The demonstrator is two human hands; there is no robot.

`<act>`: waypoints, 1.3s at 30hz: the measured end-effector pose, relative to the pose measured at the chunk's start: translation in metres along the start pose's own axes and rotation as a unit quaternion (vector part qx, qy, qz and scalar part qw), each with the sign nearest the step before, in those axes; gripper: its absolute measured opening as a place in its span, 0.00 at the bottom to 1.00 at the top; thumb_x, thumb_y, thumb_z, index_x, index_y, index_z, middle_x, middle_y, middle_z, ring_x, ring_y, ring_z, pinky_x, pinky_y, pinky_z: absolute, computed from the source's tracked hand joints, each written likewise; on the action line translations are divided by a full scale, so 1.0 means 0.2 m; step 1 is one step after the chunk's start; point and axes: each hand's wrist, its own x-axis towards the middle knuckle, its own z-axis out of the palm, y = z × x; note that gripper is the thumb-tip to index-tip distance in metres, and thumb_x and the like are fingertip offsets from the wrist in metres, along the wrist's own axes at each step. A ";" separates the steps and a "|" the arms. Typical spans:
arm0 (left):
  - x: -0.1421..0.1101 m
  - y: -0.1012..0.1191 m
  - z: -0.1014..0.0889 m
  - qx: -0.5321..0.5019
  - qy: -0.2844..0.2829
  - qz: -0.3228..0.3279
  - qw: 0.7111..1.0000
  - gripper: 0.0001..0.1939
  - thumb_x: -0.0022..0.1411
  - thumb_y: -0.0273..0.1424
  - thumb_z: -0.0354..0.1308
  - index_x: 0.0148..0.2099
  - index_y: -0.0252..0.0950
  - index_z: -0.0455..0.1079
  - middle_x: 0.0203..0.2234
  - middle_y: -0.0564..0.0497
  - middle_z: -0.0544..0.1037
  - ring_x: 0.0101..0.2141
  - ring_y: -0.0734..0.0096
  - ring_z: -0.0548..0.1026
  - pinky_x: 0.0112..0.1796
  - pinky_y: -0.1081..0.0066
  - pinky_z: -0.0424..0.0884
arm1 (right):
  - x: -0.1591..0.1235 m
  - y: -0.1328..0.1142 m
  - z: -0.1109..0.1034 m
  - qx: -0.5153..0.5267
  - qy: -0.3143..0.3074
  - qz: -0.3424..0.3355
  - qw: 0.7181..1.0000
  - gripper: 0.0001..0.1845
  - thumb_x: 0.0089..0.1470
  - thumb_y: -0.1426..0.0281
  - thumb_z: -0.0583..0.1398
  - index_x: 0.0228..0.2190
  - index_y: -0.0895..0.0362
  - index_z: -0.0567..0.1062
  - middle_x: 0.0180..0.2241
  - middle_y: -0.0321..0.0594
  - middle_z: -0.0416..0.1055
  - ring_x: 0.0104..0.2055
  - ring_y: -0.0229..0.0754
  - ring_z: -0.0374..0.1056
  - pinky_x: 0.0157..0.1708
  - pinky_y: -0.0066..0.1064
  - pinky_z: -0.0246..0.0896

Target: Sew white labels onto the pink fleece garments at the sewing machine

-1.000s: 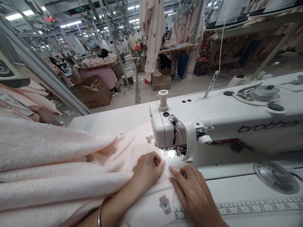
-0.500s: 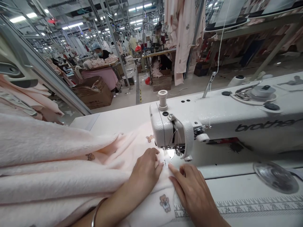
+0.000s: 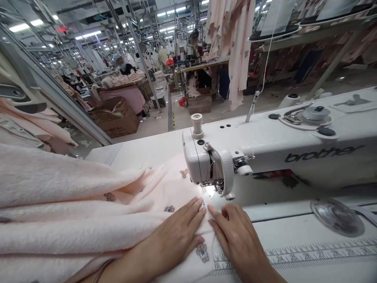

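I see pink cloth (image 3: 118, 221) running L from sewing mach. (image 3: 265, 143); L hand (image 3: 176, 234) nearer bulk, R hand (image 3: 237, 232) @ edge, fingers spread.

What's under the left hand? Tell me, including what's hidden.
Pale pink fabric lies under the left hand, with a printed bear and a small white piece showing beside it. What the hand covers cannot be seen.

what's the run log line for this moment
left hand: palm down on pink bear-print fabric | right hand: at fabric's edge | sewing machine: lit beneath its head
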 end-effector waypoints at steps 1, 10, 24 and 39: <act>0.00 0.00 0.00 0.005 -0.002 0.001 1.000 0.25 0.65 0.31 0.49 0.61 0.27 0.53 0.59 0.35 0.59 0.60 0.56 0.55 0.55 0.58 0.62 | 0.00 0.00 0.00 0.000 0.002 -0.001 1.000 0.15 0.59 0.75 0.50 0.45 0.62 0.70 0.30 0.42 0.58 0.32 0.42 0.56 0.31 0.35 0.55; -0.01 -0.01 0.01 0.011 0.020 0.015 1.000 0.25 0.65 0.31 0.48 0.62 0.27 0.53 0.59 0.35 0.59 0.60 0.55 0.56 0.54 0.58 0.63 | 0.00 0.00 0.01 0.003 -0.004 0.000 1.000 0.14 0.59 0.74 0.51 0.46 0.61 0.70 0.30 0.42 0.58 0.32 0.42 0.55 0.30 0.34 0.55; -0.02 -0.01 0.03 0.049 -0.008 0.008 0.999 0.26 0.66 0.31 0.47 0.63 0.28 0.50 0.61 0.38 0.54 0.61 0.58 0.52 0.57 0.59 0.60 | 0.00 0.01 0.00 0.011 -0.004 -0.005 1.000 0.13 0.58 0.75 0.52 0.45 0.63 0.70 0.30 0.42 0.57 0.33 0.43 0.54 0.30 0.35 0.54; -0.01 0.00 0.03 0.054 0.007 0.010 0.998 0.24 0.65 0.30 0.49 0.61 0.27 0.54 0.60 0.36 0.56 0.60 0.57 0.54 0.57 0.60 0.61 | -0.01 0.04 0.00 0.060 0.009 0.028 0.998 0.16 0.59 0.75 0.51 0.50 0.63 0.65 0.32 0.42 0.60 0.36 0.41 0.58 0.35 0.34 0.60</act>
